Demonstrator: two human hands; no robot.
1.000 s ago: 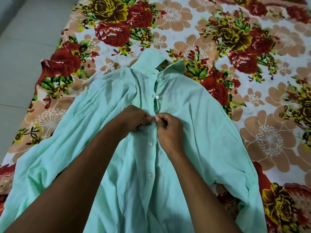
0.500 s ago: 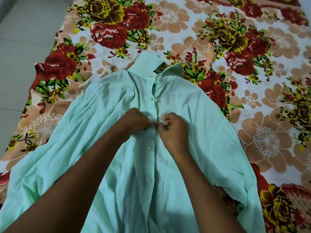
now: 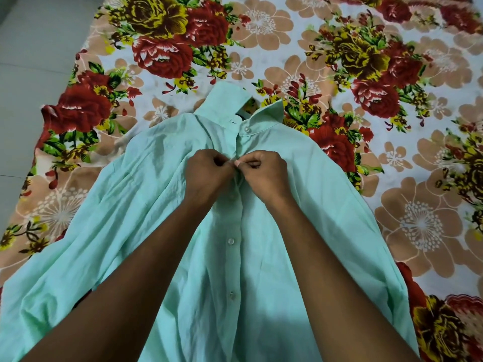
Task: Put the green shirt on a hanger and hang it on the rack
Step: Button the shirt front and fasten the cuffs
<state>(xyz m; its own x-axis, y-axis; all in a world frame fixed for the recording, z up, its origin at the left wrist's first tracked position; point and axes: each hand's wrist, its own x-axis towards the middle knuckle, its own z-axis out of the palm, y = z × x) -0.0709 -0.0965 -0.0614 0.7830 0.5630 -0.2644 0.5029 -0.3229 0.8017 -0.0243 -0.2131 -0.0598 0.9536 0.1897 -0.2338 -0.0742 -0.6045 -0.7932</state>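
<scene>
Hands met at the placket of the green shirt (image 3: 300,205), spread collar-far on the floral bedsheet (image 3: 392,178); left hand (image 3: 206,176) and right hand (image 3: 264,173) each pinched its fabric below the collar button (image 3: 246,129).

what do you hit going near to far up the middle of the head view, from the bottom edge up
green shirt hem area → lower buttons → left hand and right hand pinching the placket side by side → collar button → collar → floral bedsheet
</scene>
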